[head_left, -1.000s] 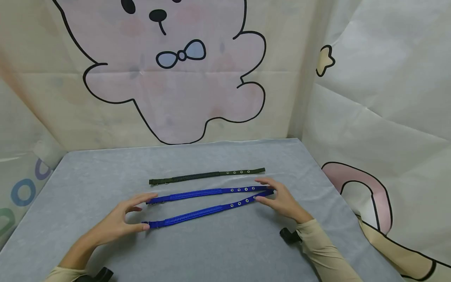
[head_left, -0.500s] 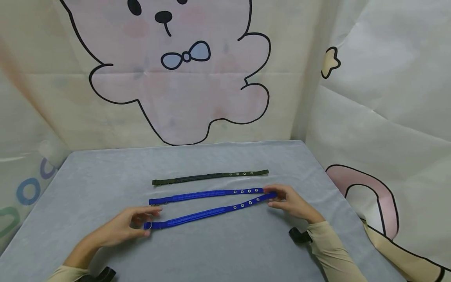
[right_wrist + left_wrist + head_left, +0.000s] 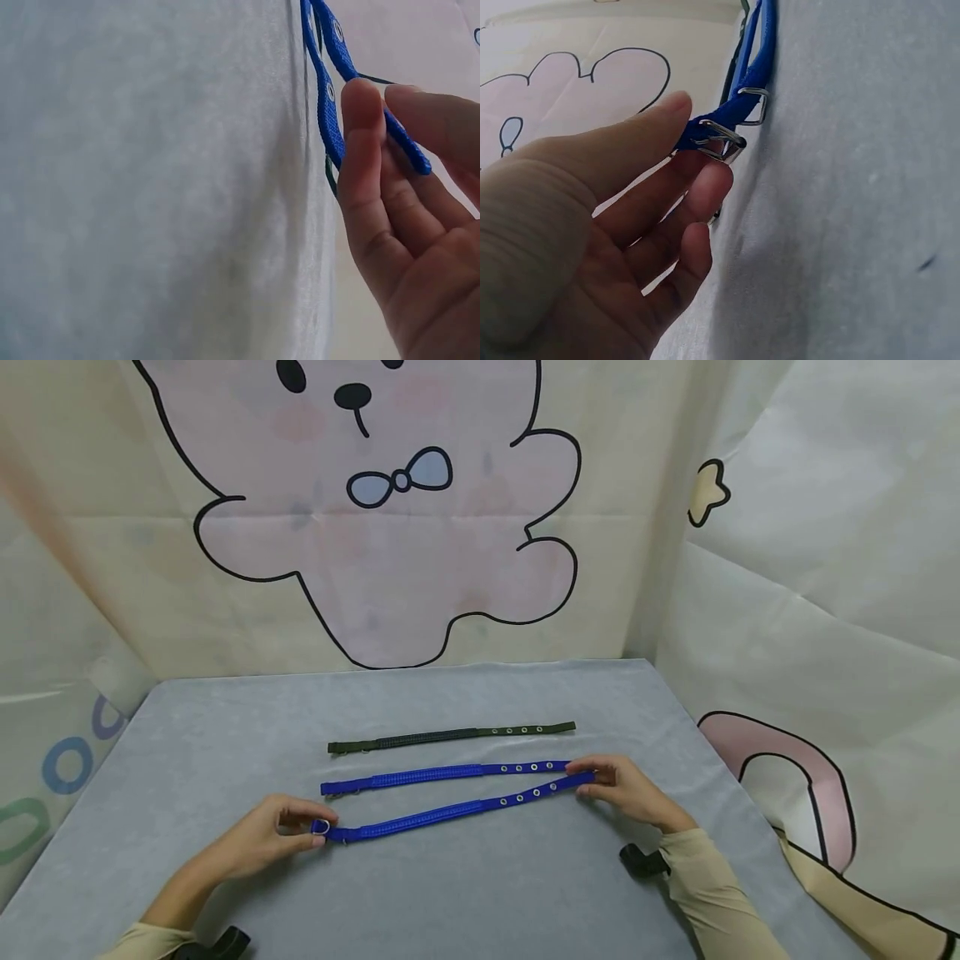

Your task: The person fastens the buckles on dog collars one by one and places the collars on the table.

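Observation:
A blue pet collar stretches between the two hands. My left hand pinches its buckle end between thumb and fingers. In the left wrist view the metal buckle sticks out past the fingertips, with a metal ring further along the strap. My right hand holds the holed end, and the collar's tip shows between thumb and fingers in the right wrist view. A second blue collar lies just behind, its holed end right at the right fingertips. Behind both lies a dark green collar.
Grey cloth covers the table. A printed curtain hangs at the table's back edge, with another printed sheet at the right. A black wrist camera sits by the right sleeve.
My left hand, spread across both blue collars' ends before, has come in on the near one and slightly raised its buckle end. My right fingers have drawn together on its holed end.

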`<control>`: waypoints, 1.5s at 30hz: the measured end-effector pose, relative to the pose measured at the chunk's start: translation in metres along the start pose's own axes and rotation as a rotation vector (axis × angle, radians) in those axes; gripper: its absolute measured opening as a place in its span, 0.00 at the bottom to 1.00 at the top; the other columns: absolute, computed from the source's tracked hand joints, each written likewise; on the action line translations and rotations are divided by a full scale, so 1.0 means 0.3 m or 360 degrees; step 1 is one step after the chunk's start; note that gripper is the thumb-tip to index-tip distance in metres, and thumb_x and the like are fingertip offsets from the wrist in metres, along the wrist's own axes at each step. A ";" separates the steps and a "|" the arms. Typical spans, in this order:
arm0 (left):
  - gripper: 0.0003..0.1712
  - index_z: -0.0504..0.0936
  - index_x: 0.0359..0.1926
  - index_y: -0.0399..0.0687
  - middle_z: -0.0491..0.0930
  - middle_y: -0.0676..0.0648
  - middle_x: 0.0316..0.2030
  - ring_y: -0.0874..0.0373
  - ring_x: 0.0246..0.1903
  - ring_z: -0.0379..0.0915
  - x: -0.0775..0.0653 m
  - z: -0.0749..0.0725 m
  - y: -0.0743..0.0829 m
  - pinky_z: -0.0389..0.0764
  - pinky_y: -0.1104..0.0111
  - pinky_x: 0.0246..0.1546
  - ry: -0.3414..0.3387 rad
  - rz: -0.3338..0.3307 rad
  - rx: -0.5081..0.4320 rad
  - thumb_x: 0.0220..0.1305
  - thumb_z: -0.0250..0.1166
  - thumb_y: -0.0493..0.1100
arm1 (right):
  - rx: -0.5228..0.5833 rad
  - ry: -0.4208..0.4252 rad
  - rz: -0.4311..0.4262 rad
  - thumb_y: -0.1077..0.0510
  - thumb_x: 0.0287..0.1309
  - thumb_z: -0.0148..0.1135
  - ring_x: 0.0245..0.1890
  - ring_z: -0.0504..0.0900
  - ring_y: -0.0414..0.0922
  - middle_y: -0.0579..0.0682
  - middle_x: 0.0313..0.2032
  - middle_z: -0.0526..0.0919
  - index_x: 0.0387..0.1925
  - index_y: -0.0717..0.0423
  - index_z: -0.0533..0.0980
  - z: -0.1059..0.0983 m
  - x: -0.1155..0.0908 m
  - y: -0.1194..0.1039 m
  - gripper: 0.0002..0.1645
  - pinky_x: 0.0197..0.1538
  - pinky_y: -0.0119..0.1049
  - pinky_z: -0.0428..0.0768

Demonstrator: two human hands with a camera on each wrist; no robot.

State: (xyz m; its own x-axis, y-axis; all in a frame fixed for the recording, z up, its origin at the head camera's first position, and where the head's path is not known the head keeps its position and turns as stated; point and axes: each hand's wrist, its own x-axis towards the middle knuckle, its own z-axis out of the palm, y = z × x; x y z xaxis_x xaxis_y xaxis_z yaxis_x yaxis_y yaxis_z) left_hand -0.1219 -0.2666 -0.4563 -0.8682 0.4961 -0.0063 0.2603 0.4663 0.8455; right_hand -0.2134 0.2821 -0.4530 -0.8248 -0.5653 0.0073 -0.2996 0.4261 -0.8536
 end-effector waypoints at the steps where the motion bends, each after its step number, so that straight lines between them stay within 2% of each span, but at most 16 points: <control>1: 0.15 0.87 0.51 0.39 0.88 0.41 0.48 0.75 0.40 0.76 -0.001 -0.002 0.001 0.80 0.74 0.39 0.0010 0.0000 0.0011 0.67 0.69 0.42 | 0.0014 -0.0001 -0.0001 0.66 0.64 0.65 0.49 0.86 0.49 0.69 0.56 0.81 0.58 0.69 0.77 -0.001 0.003 0.000 0.22 0.46 0.27 0.83; 7: 0.14 0.87 0.51 0.40 0.88 0.41 0.48 0.76 0.47 0.79 -0.007 -0.013 0.008 0.81 0.76 0.45 0.0073 -0.0007 0.0008 0.69 0.67 0.42 | 0.0206 0.0007 -0.0041 0.68 0.64 0.64 0.42 0.87 0.35 0.75 0.54 0.80 0.57 0.76 0.74 -0.003 0.019 0.001 0.22 0.44 0.28 0.84; 10: 0.14 0.85 0.52 0.36 0.87 0.37 0.48 0.75 0.47 0.80 -0.013 -0.015 0.010 0.82 0.76 0.45 0.0094 -0.0003 -0.0067 0.69 0.66 0.40 | 0.0304 0.0011 -0.0038 0.68 0.64 0.64 0.44 0.88 0.37 0.75 0.54 0.80 0.58 0.77 0.74 -0.004 0.023 0.005 0.22 0.46 0.29 0.84; 14: 0.15 0.83 0.53 0.33 0.85 0.32 0.50 0.72 0.47 0.83 -0.020 -0.011 0.010 0.85 0.72 0.42 0.0127 0.0010 -0.0170 0.70 0.65 0.39 | 0.0391 0.0028 0.0030 0.66 0.65 0.64 0.47 0.88 0.40 0.68 0.54 0.83 0.58 0.76 0.74 -0.006 0.024 0.007 0.23 0.48 0.29 0.84; 20: 0.14 0.83 0.53 0.35 0.84 0.31 0.50 0.70 0.46 0.84 -0.025 -0.011 0.015 0.85 0.68 0.38 0.0221 0.0040 -0.0219 0.70 0.64 0.37 | 0.0477 0.0039 0.0079 0.65 0.65 0.64 0.46 0.88 0.37 0.48 0.50 0.87 0.58 0.78 0.73 -0.007 0.030 0.002 0.24 0.49 0.29 0.84; 26: 0.12 0.83 0.52 0.37 0.87 0.37 0.48 0.68 0.45 0.85 -0.016 -0.022 0.036 0.85 0.69 0.39 0.0320 0.0073 -0.0196 0.70 0.64 0.36 | 0.0497 0.0146 0.0053 0.65 0.66 0.64 0.46 0.87 0.34 0.39 0.48 0.87 0.58 0.79 0.72 -0.007 0.043 -0.019 0.25 0.50 0.29 0.84; 34: 0.09 0.85 0.48 0.40 0.89 0.41 0.42 0.67 0.39 0.85 -0.007 -0.029 0.069 0.85 0.70 0.37 0.0443 0.0129 -0.0034 0.68 0.66 0.35 | 0.0448 0.0141 0.0009 0.61 0.67 0.64 0.47 0.85 0.34 0.42 0.48 0.88 0.58 0.78 0.72 0.011 0.081 -0.064 0.26 0.50 0.28 0.82; 38: 0.10 0.85 0.48 0.39 0.90 0.47 0.40 0.67 0.39 0.85 0.007 -0.032 0.085 0.84 0.70 0.39 0.0467 0.0154 0.0035 0.68 0.67 0.36 | 0.0453 0.0120 -0.0002 0.60 0.68 0.64 0.46 0.85 0.35 0.40 0.47 0.87 0.56 0.69 0.77 0.026 0.107 -0.093 0.21 0.51 0.30 0.82; 41: 0.09 0.86 0.47 0.41 0.90 0.51 0.39 0.68 0.39 0.84 0.025 -0.033 0.097 0.84 0.70 0.40 0.0475 0.0181 0.0056 0.67 0.67 0.35 | 0.0454 0.0108 -0.0009 0.59 0.68 0.64 0.46 0.85 0.36 0.39 0.47 0.87 0.54 0.58 0.80 0.038 0.122 -0.113 0.15 0.52 0.33 0.83; 45: 0.09 0.86 0.47 0.44 0.90 0.51 0.39 0.67 0.38 0.84 0.055 -0.036 0.113 0.84 0.69 0.39 0.0465 0.0248 0.0021 0.67 0.67 0.34 | 0.0483 0.0118 -0.0027 0.60 0.68 0.64 0.46 0.84 0.35 0.38 0.46 0.87 0.51 0.51 0.82 0.053 0.139 -0.142 0.12 0.52 0.34 0.83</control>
State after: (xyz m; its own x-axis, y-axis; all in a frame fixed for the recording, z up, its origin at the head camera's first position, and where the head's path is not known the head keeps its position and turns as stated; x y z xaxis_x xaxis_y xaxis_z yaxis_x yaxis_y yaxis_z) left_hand -0.1320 -0.2505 -0.4220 -0.9014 0.3323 0.2777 0.4035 0.4114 0.8173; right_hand -0.2275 0.2293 -0.4246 -0.8569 -0.5129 0.0512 -0.1660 0.1805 -0.9695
